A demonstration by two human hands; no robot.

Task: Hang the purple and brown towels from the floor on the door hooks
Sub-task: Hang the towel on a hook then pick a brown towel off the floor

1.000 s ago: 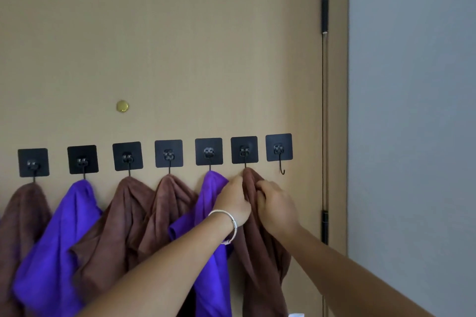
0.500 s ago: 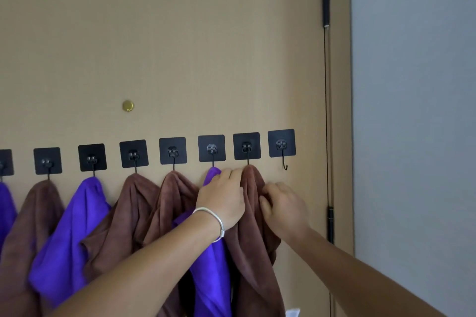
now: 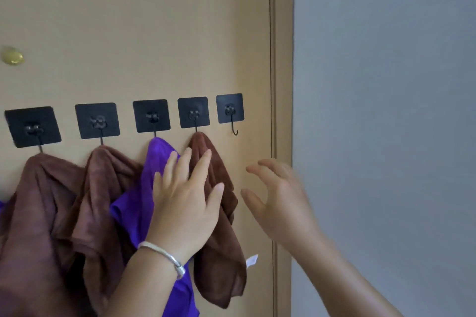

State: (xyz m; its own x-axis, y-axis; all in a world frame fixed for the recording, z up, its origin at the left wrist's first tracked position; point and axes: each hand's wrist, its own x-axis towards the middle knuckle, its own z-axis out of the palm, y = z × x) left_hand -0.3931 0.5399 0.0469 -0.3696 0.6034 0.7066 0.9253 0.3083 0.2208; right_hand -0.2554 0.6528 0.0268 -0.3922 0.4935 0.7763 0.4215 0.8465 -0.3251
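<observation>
Landmark: the bare hook [image 3: 234,128], a thin black wire J on the last square black adhesive plate of the row on the tan door [image 3: 128,20]; nothing hangs from it.
Brass knob [image 3: 11,55]: small, round, shiny gold; far to the left of the bare hook and higher on the door.
First brown towel [image 3: 38,213]: four plates left of the bare hook; soft, matte cloth bunched to a peak under its hook, falling in wide, heavy folds.
Second brown towel [image 3: 103,201]: three plates left of the bare hook; same nubby fabric, creased, overlapping the first brown towel's edge.
Purple towel [image 3: 136,203]: two plates left of the bare hook; smooth, vivid violet, gathered to a point at its hook, lower part behind the left arm.
Left hand [image 3: 185,203]: below and left of the bare hook; palm flat, fingers spread, gripping nothing, lying over the purple towel and the towel next to it; a thin silver bangle [image 3: 164,256] rings the wrist.
Third brown towel [image 3: 219,252]: on the plate just left of the bare hook; a narrow drape with a rounded lower end and a small white tag [image 3: 252,261] jutting from its right edge.
Right hand [image 3: 280,201]: below and slightly right of the bare hook; motion-blurred, fingers apart and curled, holding nothing, clear of the towels.
Door frame [image 3: 283,110]: just right of the bare hook; tan strip with a black hinge at the top.
Wall [image 3: 386,110]: right of the frame; plain grey-blue.
</observation>
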